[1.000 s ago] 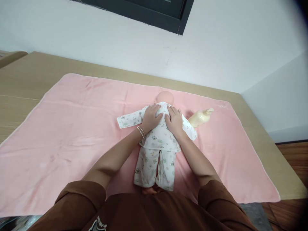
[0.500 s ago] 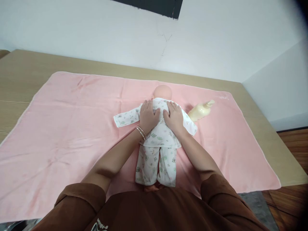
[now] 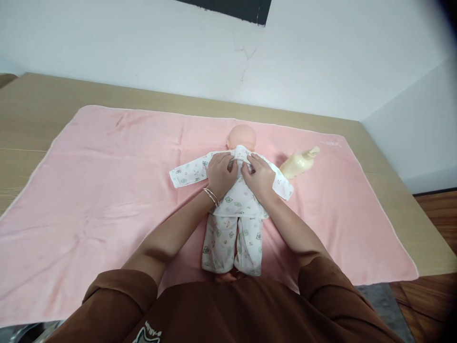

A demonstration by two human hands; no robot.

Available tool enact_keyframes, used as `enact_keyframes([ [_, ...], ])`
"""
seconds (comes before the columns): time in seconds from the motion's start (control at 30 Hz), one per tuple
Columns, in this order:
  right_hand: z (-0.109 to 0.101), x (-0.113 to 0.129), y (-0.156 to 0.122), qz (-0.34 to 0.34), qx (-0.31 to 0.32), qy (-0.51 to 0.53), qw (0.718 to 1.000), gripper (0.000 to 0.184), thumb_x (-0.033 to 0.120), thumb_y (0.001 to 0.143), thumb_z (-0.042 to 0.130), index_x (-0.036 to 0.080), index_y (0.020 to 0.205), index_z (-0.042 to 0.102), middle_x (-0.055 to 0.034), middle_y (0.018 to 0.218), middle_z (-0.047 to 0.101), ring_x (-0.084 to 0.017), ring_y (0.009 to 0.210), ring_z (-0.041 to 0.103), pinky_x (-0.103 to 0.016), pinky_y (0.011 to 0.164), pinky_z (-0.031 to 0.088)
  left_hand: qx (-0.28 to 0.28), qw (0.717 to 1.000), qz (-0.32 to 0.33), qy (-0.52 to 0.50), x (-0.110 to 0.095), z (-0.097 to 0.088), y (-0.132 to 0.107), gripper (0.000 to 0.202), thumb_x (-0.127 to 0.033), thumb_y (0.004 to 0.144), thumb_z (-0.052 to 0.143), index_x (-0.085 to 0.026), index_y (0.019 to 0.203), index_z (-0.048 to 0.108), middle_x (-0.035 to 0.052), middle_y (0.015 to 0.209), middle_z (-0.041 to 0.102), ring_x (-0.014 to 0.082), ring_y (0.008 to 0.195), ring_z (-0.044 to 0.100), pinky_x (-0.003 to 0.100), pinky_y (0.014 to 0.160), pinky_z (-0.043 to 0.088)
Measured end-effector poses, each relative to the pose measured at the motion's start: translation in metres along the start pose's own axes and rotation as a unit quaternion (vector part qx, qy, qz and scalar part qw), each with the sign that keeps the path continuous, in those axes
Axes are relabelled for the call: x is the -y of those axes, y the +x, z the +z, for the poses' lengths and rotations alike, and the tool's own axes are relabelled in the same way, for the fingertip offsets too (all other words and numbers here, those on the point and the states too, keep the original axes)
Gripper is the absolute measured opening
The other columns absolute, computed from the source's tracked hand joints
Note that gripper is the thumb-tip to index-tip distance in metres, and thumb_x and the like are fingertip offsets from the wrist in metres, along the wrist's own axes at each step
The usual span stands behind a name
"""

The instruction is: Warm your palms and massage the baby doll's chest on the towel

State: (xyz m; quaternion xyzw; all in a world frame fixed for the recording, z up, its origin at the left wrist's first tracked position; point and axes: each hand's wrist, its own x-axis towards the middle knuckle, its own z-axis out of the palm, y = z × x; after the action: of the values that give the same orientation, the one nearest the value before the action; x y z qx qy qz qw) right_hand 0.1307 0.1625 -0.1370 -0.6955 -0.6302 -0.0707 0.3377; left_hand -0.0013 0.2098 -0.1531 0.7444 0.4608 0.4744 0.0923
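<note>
A baby doll (image 3: 242, 136) in a white printed outfit lies stretched out in front of me, no face showing. Its long-sleeved shirt (image 3: 237, 202) has both sleeves spread sideways, and matching trousers (image 3: 219, 243) cover the legs. On the upper part of the shirt, my left hand (image 3: 222, 171) has its fingers bent toward the thumb, pinching the cloth. My right hand (image 3: 260, 176) mirrors it on the other side, also closed on the shirt. Between them the fabric is bunched up below the head. The doll's feet (image 3: 226, 276) peek out at the trouser hems.
A pink blanket (image 3: 124, 190) is spread under the doll over a wooden table (image 3: 46, 100). Right of the doll, a cream pump bottle (image 3: 299, 163) lies on its side. A white wall (image 3: 143, 52) rises behind the table.
My fingers, which lay flatter on the doll's shirt, have bent inward and drawn slightly toward me. The cloth between my hands has bunched up below the head.
</note>
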Motion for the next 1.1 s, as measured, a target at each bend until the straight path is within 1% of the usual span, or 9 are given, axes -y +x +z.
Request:
enact_keyframes([
  [0.1,0.0,-0.003,0.004,-0.006,0.039,-0.011,0.999,0.042,0.033,0.093,0.047,0.016,0.128,0.061,-0.0104,0.136,0.059,-0.026,0.131,0.05,-0.045,0.113,0.038,0.033,0.999,-0.018,0.006,0.0,0.0,0.003,0.025,-0.027,0.089,0.05,-0.018,0.108,0.064,0.0101,0.112,0.069,0.025,0.112,0.059,0.043,0.103,0.046],
  [0.27,0.003,-0.012,0.012,-0.02,0.11,-0.01,0.994,0.052,0.027,0.092,0.043,0.014,0.142,0.047,-0.0134,0.15,0.044,-0.031,0.141,0.036,-0.055,0.117,0.025,0.117,0.993,0.026,0.013,0.007,0.002,0.011,0.039,-0.028,0.091,0.045,-0.017,0.127,0.057,0.0098,0.135,0.059,0.0255,0.131,0.048,0.047,0.116,0.032],
  [0.43,0.005,-0.011,0.009,-0.058,0.084,0.028,0.994,0.047,0.018,0.09,0.038,0.019,0.132,0.058,-0.0062,0.144,0.053,-0.023,0.138,0.042,-0.049,0.118,0.029,0.09,0.995,0.031,-0.007,0.005,0.0,0.009,0.031,-0.029,0.092,0.045,-0.02,0.116,0.064,0.0076,0.124,0.067,0.0224,0.12,0.058,0.044,0.111,0.04],
  [0.53,0.004,-0.006,0.002,-0.026,0.034,0.035,0.998,0.039,0.023,0.093,0.039,0.019,0.12,0.067,-0.0067,0.133,0.062,-0.023,0.131,0.051,-0.046,0.114,0.037,0.055,0.998,0.008,-0.004,0.001,-0.002,0.005,0.024,-0.031,0.091,0.048,-0.021,0.102,0.068,0.008,0.113,0.07,0.023,0.11,0.061,0.044,0.103,0.046],
  [0.63,0.002,-0.001,-0.001,0.011,0.009,0.029,0.999,0.036,0.029,0.094,0.041,0.019,0.114,0.069,-0.0073,0.128,0.065,-0.023,0.125,0.056,-0.044,0.111,0.042,0.04,0.999,-0.005,-0.002,-0.001,-0.003,0.003,0.021,-0.03,0.09,0.051,-0.02,0.098,0.067,0.009,0.11,0.069,0.0237,0.108,0.06,0.043,0.101,0.047],
  [0.77,-0.001,-0.002,0.003,0.022,0.045,0.001,0.999,0.043,0.03,0.092,0.043,0.017,0.129,0.06,-0.0094,0.139,0.057,-0.027,0.134,0.047,-0.048,0.113,0.037,0.038,0.999,-0.026,0.001,0.0,-0.001,0.005,0.025,-0.029,0.087,0.053,-0.019,0.106,0.064,0.0093,0.11,0.068,0.0254,0.11,0.058,0.042,0.102,0.045],
  [0.9,0.002,-0.009,0.011,0.005,0.107,-0.007,0.994,0.052,0.027,0.09,0.043,0.015,0.14,0.048,-0.0126,0.148,0.046,-0.031,0.14,0.037,-0.055,0.117,0.025,0.066,0.997,-0.027,0.004,0.005,0.002,0.008,0.033,-0.029,0.086,0.052,-0.018,0.116,0.062,0.0104,0.123,0.065,0.0262,0.12,0.055,0.044,0.109,0.04],
  [1.0,0.003,-0.012,0.012,-0.015,0.112,0.002,0.994,0.052,0.025,0.091,0.041,0.017,0.141,0.047,-0.0106,0.15,0.045,-0.029,0.141,0.036,-0.054,0.117,0.024,0.088,0.996,0.001,-0.01,0.007,0.002,0.009,0.036,-0.029,0.089,0.047,-0.019,0.121,0.061,0.0092,0.13,0.063,0.0244,0.127,0.053,0.046,0.114,0.036],
  [1.1,0.003,-0.011,0.011,-0.039,0.104,0.002,0.994,0.049,0.024,0.092,0.039,0.018,0.138,0.051,-0.0085,0.148,0.047,-0.028,0.14,0.038,-0.052,0.117,0.026,0.085,0.996,0.022,-0.026,0.007,0.001,0.009,0.034,-0.027,0.092,0.043,-0.022,0.118,0.063,0.0069,0.127,0.066,0.0217,0.124,0.056,0.045,0.112,0.039],
])
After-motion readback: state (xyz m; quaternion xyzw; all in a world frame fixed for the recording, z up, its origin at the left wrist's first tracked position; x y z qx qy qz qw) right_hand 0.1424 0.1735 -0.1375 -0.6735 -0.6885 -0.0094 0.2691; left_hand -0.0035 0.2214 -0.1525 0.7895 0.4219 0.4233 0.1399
